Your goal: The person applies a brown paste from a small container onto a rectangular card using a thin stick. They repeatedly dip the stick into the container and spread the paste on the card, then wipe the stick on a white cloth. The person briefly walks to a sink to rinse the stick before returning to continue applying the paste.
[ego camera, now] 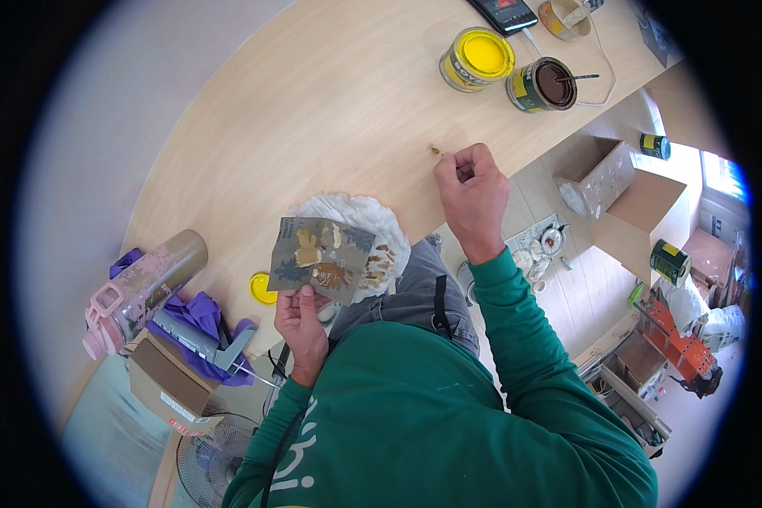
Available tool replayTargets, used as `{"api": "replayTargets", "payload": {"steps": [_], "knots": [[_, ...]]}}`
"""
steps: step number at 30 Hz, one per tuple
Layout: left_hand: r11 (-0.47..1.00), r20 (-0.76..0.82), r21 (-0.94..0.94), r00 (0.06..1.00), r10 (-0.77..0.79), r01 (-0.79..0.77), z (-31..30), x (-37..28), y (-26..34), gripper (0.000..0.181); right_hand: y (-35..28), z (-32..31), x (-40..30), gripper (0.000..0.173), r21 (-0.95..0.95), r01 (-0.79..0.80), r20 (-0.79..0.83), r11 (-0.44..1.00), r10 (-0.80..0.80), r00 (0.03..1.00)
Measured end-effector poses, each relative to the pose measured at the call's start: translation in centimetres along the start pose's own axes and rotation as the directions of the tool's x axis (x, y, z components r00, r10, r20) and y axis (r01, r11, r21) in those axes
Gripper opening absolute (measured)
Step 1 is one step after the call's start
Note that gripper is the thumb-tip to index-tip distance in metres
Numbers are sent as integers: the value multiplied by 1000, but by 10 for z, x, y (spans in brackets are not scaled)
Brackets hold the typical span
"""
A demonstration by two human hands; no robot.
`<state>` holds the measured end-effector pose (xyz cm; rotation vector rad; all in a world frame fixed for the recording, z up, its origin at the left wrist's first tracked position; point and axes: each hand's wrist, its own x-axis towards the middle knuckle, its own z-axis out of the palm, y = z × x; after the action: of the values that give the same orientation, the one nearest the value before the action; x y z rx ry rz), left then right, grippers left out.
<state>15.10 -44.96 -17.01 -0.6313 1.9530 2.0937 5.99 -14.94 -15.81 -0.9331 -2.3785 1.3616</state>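
My left hand (303, 324) holds the lower edge of a grey-brown sheet (286, 254), likely sandpaper, daubed with tan, cream and brown paint. Behind the sheet a white cloth (399, 238) with brown stains lies at the edge of the wooden tabletop (305, 127). My right hand (473, 184) is over the tabletop with its fingers curled and thumb and forefinger together, beside a small brown mark (434, 150); whether something thin is pinched there cannot be told. Beyond it stand an open can of yellow paint (482, 54) and an open can of dark brown paint (554, 84) with a thin stick or brush handle in it.
A smartphone (505, 14) on a cable and a small tub (562, 19) holding a tool are at the top. At left lie a bottle (159, 282), purple cloth (197, 317), a caulking gun (193, 340) and a yellow-coated lid (262, 289). Cardboard boxes (641, 222) stand right, below the table.
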Motion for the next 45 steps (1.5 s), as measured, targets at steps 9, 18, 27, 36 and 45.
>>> {"api": "replayTargets", "payload": {"steps": [9, 18, 27, 36, 45], "knots": [[1000, 5, -7, 1000, 4, -4, 0, 0, -1, 15, 0, 0, 1, 20, -16, 10, 5, 1000, -10, 1000], [1000, 9, 14, 1000, 5, -6, -3, 0, -4, 16, 3, 0, 0, 20, -33, 46, 25, 998, -45, 999], [1000, 14, -8, 1000, 2, -2, -2, 0, -2, 15, 0, 1, 0, 20, 0, -12, 7, 1000, 12, 1000], [1000, 11, -6, 1000, 1, -1, -1, 0, -2, 15, 3, 5, -2, 20, -13, 24, 14, 1000, -23, 1000], [1000, 0, -6, 1000, -13, 13, -3, 1, -2, 15, -2, 6, 0, 19, 15, 5, -43, 1000, -4, 999]]}}
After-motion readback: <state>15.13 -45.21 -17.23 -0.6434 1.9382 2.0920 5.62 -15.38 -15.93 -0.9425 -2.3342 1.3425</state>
